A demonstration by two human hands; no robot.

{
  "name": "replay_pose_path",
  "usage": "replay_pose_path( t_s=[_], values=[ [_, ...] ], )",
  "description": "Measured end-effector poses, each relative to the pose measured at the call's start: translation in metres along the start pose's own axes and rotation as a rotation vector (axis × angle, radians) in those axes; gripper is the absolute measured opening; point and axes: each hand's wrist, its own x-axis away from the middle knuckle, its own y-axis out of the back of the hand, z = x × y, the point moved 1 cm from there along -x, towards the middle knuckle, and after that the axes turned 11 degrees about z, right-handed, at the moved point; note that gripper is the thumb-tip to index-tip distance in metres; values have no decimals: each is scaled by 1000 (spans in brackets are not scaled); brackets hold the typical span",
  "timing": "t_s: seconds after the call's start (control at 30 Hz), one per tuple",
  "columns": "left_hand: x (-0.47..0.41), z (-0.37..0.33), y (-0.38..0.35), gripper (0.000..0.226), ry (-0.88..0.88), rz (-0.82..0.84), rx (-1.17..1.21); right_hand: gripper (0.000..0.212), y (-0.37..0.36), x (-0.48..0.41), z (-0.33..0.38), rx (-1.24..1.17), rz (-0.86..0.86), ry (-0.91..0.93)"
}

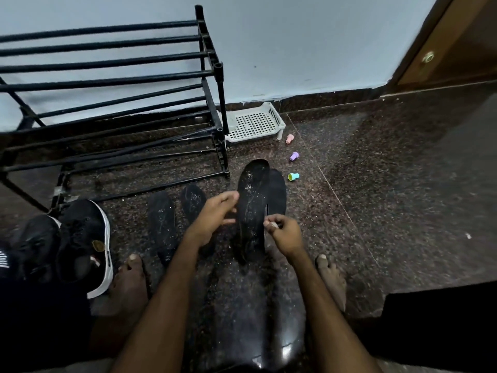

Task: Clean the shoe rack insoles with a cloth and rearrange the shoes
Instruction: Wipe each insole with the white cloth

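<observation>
Head view: the left hand (pixel 215 215) grips the left edge of a dusty black insole (pixel 251 195), fingers curled round it. The right hand (pixel 286 234) pinches its right edge. A pale bit shows at the fingertips, too small to tell. The insole is held tilted above the floor (pixel 376 184), with a second insole (pixel 278 195) just behind. 2 more insoles (pixel 161 222) lie left of it, near black shoes (pixel 83 238) and the rack (pixel 121 76). A white tray (pixel 255 122) and 3 caps (pixel 294 156) sit beyond.
</observation>
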Motion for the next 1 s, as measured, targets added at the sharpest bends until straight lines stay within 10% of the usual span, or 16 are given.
replay_pose_path(
  t_s=[0.43,1.0],
  values=[
    [-6,-76,-27,109,-296,352,572,21,24,17,75,-59,249,29],
    [0,-82,-27,92,-440,194,709,17,21,11,104,33,8,-19]
  ],
)
